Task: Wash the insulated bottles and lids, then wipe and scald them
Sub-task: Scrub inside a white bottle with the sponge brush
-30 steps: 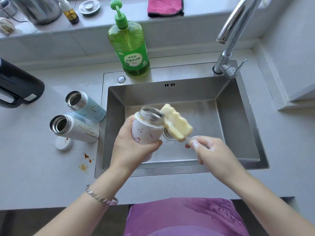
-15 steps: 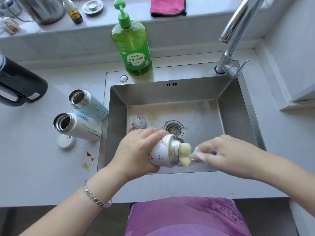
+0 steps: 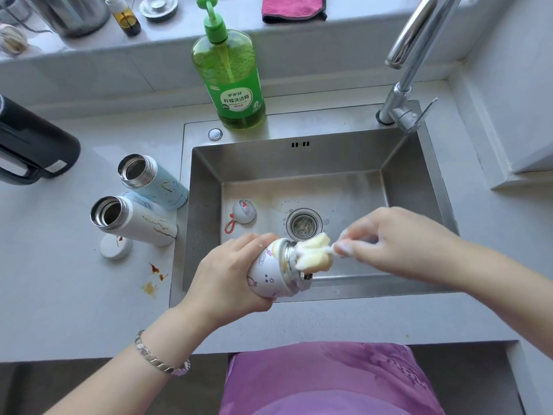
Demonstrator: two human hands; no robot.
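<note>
Nearest, a left hand (image 3: 230, 274) with a metal link bracelet (image 3: 158, 357) at the wrist is reaching over the pale grey table (image 3: 59, 295). Its grip is wrapping round a small white bottle (image 3: 269, 278) printed with tiny drawings, holding it tilted above the sink's near edge with its steel mouth facing right. The right hand (image 3: 398, 244) is extending from the right. Its soapy grip is pinching the thin white handle of a sponge brush (image 3: 312, 256), whose soft yellow foam head is sitting at the bottle's mouth.

Below them, the stainless steel sink (image 3: 299, 158) is holding a round grey lid (image 3: 244, 211) with a red loop, left of the drain (image 3: 303, 224). On the table just beside the sink, an open white bottle (image 3: 134, 223) and an open blue bottle (image 3: 152, 182) are standing together. A flat white lid (image 3: 116, 246) and orange-brown stains (image 3: 154, 277) are lying nearby.

Farther back, a green soap dispenser (image 3: 230, 82) is standing on the sink's rear rim, with a chrome faucet (image 3: 404, 79) at the right corner. A pink cloth (image 3: 293, 7) is lying on the ledge.
</note>
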